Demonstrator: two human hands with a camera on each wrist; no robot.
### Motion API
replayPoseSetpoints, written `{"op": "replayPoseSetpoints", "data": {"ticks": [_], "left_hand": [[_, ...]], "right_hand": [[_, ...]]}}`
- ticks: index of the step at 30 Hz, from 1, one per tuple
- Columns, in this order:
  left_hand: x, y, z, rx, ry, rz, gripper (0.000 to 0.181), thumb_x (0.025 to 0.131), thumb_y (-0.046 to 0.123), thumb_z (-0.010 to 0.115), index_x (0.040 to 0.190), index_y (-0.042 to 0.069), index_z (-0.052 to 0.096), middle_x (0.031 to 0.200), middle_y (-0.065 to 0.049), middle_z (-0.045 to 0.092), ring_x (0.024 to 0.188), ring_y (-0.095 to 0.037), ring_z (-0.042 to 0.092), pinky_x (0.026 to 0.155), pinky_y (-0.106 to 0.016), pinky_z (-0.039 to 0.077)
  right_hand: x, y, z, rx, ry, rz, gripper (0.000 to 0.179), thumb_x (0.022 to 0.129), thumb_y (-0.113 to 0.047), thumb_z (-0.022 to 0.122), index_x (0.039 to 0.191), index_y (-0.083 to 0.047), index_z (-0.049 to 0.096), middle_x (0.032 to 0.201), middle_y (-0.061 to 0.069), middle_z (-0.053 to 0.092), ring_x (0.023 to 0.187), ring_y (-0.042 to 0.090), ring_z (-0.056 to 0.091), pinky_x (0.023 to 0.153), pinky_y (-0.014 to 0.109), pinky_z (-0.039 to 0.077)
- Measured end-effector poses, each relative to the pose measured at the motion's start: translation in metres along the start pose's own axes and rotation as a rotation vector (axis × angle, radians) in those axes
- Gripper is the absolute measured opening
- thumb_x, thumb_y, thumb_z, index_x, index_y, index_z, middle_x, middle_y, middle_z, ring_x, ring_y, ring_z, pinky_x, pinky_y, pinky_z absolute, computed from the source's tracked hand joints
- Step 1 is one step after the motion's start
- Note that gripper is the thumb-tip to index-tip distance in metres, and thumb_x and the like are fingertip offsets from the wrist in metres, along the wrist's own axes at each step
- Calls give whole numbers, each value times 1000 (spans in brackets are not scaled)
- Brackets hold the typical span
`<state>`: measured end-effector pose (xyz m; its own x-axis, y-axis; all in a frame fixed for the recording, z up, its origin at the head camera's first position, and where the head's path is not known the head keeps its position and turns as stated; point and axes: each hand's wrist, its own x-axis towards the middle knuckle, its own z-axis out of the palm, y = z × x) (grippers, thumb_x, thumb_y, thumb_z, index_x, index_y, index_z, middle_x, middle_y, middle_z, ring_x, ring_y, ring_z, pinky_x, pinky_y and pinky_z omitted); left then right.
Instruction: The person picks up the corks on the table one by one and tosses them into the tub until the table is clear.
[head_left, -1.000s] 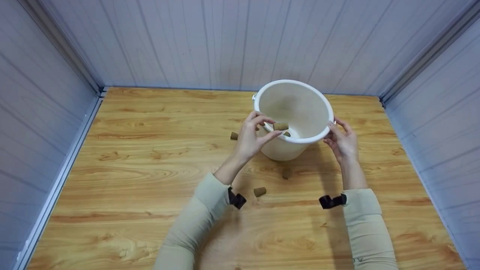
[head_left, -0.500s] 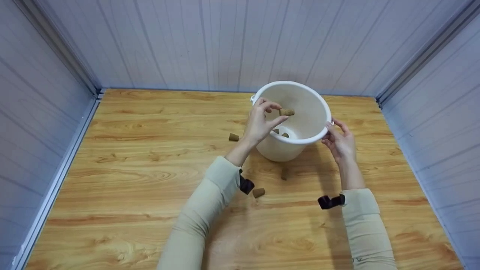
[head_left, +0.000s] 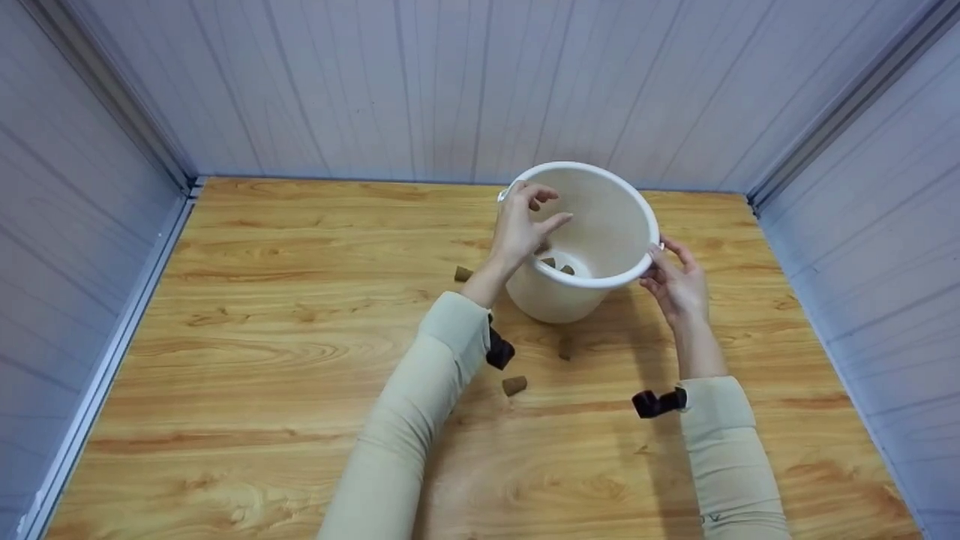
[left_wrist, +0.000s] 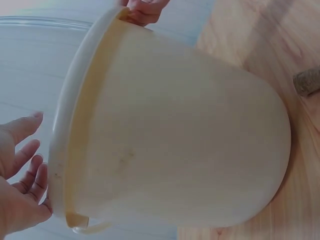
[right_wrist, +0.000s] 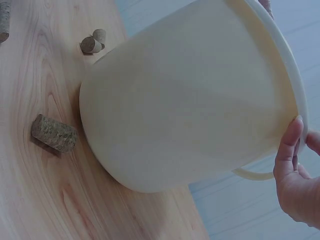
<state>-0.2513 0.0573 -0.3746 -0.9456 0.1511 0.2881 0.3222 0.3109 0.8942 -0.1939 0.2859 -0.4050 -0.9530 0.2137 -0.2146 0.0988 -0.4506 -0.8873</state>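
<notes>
A white bucket (head_left: pixel 555 300) stands on the wooden floor, and several brown corks (head_left: pixel 567 270) show inside it. My left hand (head_left: pixel 517 232) is over the bucket's left rim, thumb and fingers apart, with nothing between them. In the left wrist view the fingers of that hand (left_wrist: pixel 22 175) are loosely bent beside the rim. My right hand (head_left: pixel 681 289) grips the rim at the right, fingers outside and thumb on top, which the right wrist view also shows. The bucket's far inner bottom is partly hidden.
Loose corks lie around the bucket: one cork (head_left: pixel 514 385) in front, a shaded cork (head_left: pixel 565 349) close to the base, another cork (head_left: pixel 463 274) to the left. A pale panel wall (head_left: pixel 337 90) rises behind the bucket, with side walls left and right.
My left hand has moved further over the bucket and let go of the cork it pinched; its fingers are now apart. My right hand keeps its grip on the rim.
</notes>
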Motion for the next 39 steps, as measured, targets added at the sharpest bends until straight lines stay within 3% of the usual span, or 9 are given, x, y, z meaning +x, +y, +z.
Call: {"op": "replayPoseSetpoints", "data": {"ticks": [9, 26, 32, 39], "left_hand": [[-7, -3, 0, -80, 44, 78, 39, 75, 14, 71, 106, -5, 56, 92, -15, 54, 84, -24, 49, 72, -19, 37], [-27, -1, -6, -159, 85, 93, 32, 79, 17, 67, 104, 0, 58, 89, -7, 54, 80, -19, 49, 66, -24, 40], [-39, -3, -11, -205, 116, 97, 28, 80, 16, 66, 102, -1, 59, 87, -11, 56, 77, -17, 51, 63, -30, 42], [-56, -7, -13, -256, 108, 93, 26, 79, 12, 67, 99, -3, 60, 86, -16, 55, 72, -13, 50, 60, -24, 44]], "right_hand": [[1, 1, -1, 5, -12, -14, 27, 84, -6, 59, 109, -8, 49, 62, 7, 60, 50, 15, 56, 47, 22, 47], [1, -1, 0, 8, 4, 7, 29, 83, -5, 60, 111, -7, 49, 64, 8, 58, 52, 16, 56, 48, 23, 47], [1, 0, 1, 27, 1, 9, 30, 83, -4, 59, 111, -7, 49, 62, 8, 58, 51, 16, 56, 47, 23, 47], [0, -1, 1, 27, 5, 16, 32, 84, -4, 59, 113, -6, 47, 64, 8, 58, 52, 16, 56, 47, 23, 47]]}}
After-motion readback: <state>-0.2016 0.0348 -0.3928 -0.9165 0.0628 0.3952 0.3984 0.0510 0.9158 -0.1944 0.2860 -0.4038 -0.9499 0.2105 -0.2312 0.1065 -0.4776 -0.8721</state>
